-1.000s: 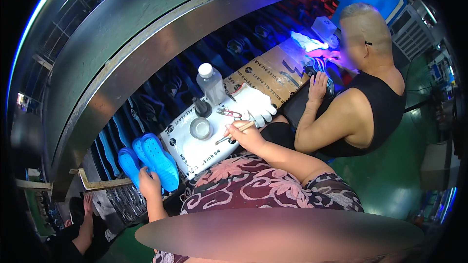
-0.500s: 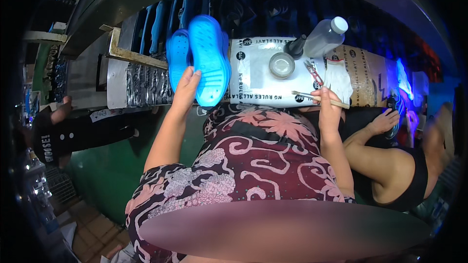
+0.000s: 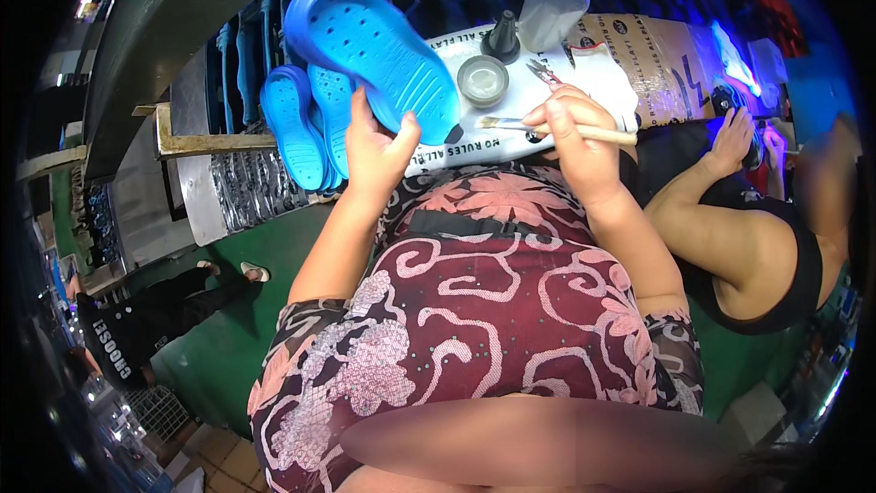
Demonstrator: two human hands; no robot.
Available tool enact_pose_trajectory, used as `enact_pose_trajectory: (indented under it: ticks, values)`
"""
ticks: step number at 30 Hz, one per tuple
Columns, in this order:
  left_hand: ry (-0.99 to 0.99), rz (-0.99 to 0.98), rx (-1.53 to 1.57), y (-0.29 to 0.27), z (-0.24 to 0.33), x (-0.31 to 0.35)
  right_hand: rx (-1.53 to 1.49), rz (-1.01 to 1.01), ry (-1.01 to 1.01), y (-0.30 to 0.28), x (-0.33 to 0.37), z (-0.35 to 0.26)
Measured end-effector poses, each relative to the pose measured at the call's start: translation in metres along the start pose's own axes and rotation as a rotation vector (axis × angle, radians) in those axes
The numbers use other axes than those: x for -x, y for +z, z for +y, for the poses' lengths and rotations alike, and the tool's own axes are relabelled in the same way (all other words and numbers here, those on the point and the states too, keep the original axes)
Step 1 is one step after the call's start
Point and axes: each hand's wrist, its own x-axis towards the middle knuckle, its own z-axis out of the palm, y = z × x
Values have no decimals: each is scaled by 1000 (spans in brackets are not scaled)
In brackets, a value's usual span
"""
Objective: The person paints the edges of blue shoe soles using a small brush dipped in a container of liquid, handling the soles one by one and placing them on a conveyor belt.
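My left hand (image 3: pixel 383 151) grips the near end of a blue foam shoe sole (image 3: pixel 379 59), thumb on one side and fingers on the other. Small holes dot its wide end and ridges cross its narrower end. It is tilted up above the bench. More blue soles (image 3: pixel 294 128) lie beneath and to the left of it. In my right hand (image 3: pixel 582 132) is a thin brush (image 3: pixel 610 135) with a pale wooden handle, its bristles pointing left. Just beyond the bristles stands a small round glass jar (image 3: pixel 484 82), apart from the brush.
Behind the jar stand a black nozzle-topped bottle (image 3: pixel 502 36) and a clear bottle (image 3: pixel 552 14) with a white cap. Red-handled snips (image 3: pixel 545 73) and a white cloth (image 3: pixel 604 78) lie near my right hand. A co-worker's hand (image 3: pixel 733 139) is at the right. A metal frame (image 3: pixel 233 141) borders the left.
My left hand has lifted one blue sole off the others and tilted it, moving slightly right. My right hand has raised the brush and brought it left toward the sole. The view has shifted.
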Motion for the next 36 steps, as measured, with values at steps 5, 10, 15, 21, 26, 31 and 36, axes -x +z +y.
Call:
enact_pose_trajectory:
  ticks: [5, 10, 15, 21, 26, 31, 36]
  values:
    - [171, 4, -134, 16, 15, -3, 159, -87, -160, 6, 1, -1]
    - [339, 10, -200, 18, 10, -4, 258, -141, -230, 10, 1, 4]
    - [381, -11, -232, 16, 9, -5, 271, -87, -226, 6, 3, 9]
    - [354, -20, -239, 19, 6, -3, 220, -72, -256, 7, 2, 6]
    - [371, -26, -241, 20, 10, -3, 287, -107, -239, 8, 1, 10]
    - [427, 9, -273, 19, 4, -3, 301, -100, -265, 3, 4, 6]
    - [491, 27, -259, 22, 6, 0, 324, -180, -267, 6, 7, 6]
